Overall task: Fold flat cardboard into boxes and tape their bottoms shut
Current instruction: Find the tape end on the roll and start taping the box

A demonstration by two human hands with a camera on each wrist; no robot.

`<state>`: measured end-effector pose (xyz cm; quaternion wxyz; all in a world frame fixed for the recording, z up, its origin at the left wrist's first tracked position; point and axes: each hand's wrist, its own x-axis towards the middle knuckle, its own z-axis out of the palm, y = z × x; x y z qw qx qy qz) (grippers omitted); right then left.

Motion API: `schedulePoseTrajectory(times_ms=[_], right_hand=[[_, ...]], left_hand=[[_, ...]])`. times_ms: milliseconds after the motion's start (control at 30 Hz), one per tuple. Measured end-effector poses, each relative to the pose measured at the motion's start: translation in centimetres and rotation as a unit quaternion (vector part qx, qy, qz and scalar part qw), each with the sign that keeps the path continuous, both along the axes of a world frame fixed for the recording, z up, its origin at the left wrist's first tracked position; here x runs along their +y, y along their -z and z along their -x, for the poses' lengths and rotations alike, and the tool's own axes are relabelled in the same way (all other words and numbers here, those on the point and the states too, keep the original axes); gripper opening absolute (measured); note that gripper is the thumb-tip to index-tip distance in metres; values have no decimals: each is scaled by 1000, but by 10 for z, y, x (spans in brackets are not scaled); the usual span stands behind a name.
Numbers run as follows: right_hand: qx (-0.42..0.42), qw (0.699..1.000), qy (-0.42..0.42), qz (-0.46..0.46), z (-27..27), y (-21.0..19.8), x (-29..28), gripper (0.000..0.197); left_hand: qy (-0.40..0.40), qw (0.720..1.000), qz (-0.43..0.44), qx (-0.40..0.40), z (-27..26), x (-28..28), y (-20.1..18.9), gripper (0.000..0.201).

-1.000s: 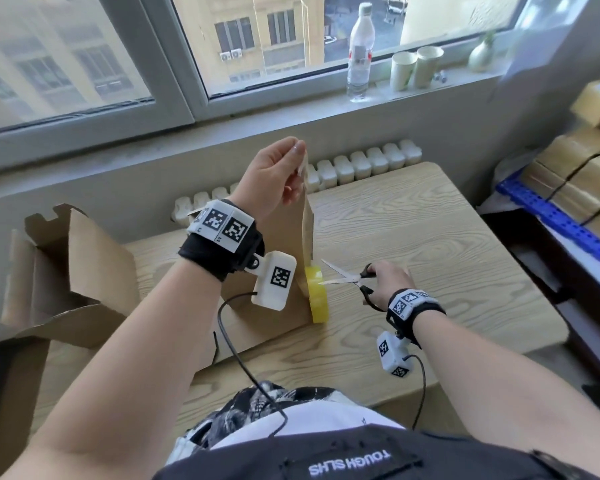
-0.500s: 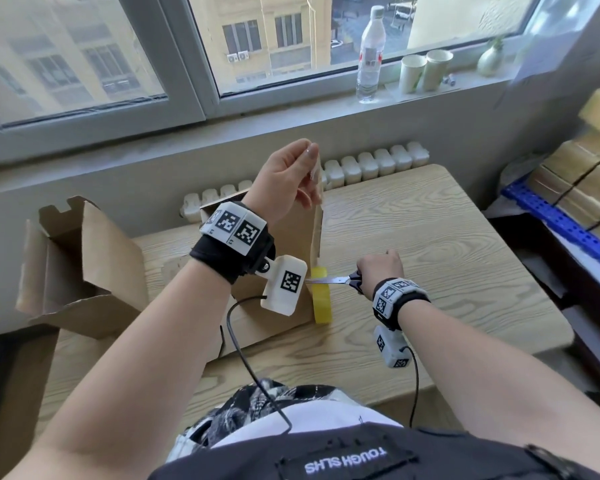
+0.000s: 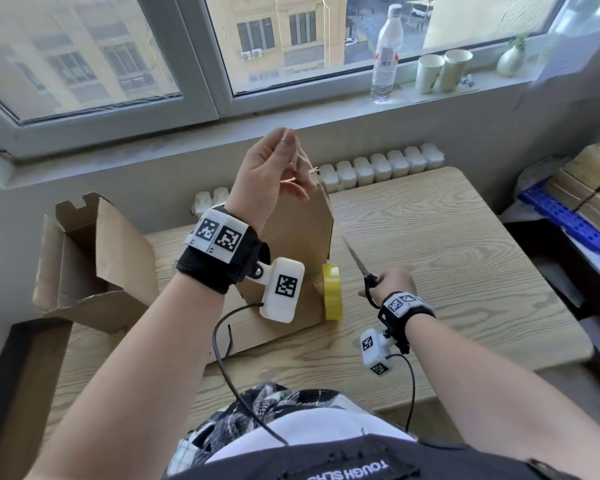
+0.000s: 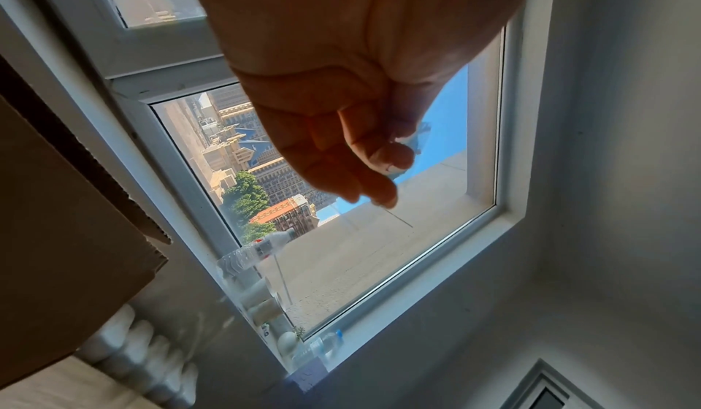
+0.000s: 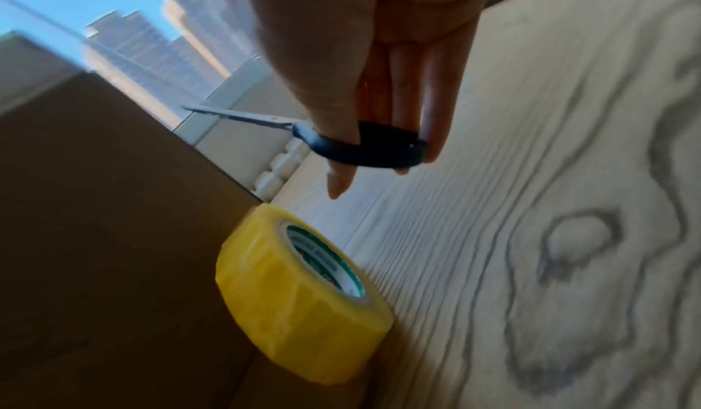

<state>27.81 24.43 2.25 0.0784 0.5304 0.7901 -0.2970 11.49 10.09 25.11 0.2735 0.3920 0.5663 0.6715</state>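
Pale wood-grain table [image 3: 447,258] under a window carries everything, and places below are given from the yellow tape roll [image 3: 332,292] standing on edge near its middle. This roll is glossy, translucent yellow, with a white core printed in green, and it touches the side of the upright cardboard box [image 3: 291,244] just left of it. That box is plain brown corrugated board, matte, with a sharp vertical corner above the roll. Well left of the roll a second cardboard box [image 3: 94,265] lies on its side at the table's edge, its notched flaps open.

Above the roll and over the box top, the left hand [image 3: 267,174] is raised, thumb and forefinger pinched on the end of a thin clear tape strip [image 3: 300,157], the other fingers loosely curled. How far down the strip runs cannot be made out.

Just right of the roll, the right hand [image 3: 394,282] grips black-handled scissors [image 3: 359,261], fingers through the loops. Their steel blades lie together and slant up toward the box's corner, away from the hand.
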Motion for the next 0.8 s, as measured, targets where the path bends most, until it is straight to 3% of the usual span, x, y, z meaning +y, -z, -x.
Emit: schedulePoseTrajectory(times_ms=[67,200,367,500,600,700,800], right_hand=[[18,998,49,19,-2,6,-2,34],[-8,999,44,27,-1,14,-10,18],[-36,997,50,35,-3,20,-18,25],[-73,995,50,51,-7,34,-22,37],[-68,995,27,68,-7,34,-25,25],[-48,998,-5,39,-7,28,-26,24],[87,996,14,-6,4,16,-24,23]], left_hand=[[-9,1000,1,1,0,-3,2,35],[-12,1000,-2,3,-2,-6,10,34],[-26,999,-40,-26,-3,-8,11,31],[13,999,-43,-15,-4,-5,1,32],[32,999,-15,0,-6,0,2,29],[43,999,-11,4,-10,2,5,29],[46,999,-12,6,-14,2,4,28]])
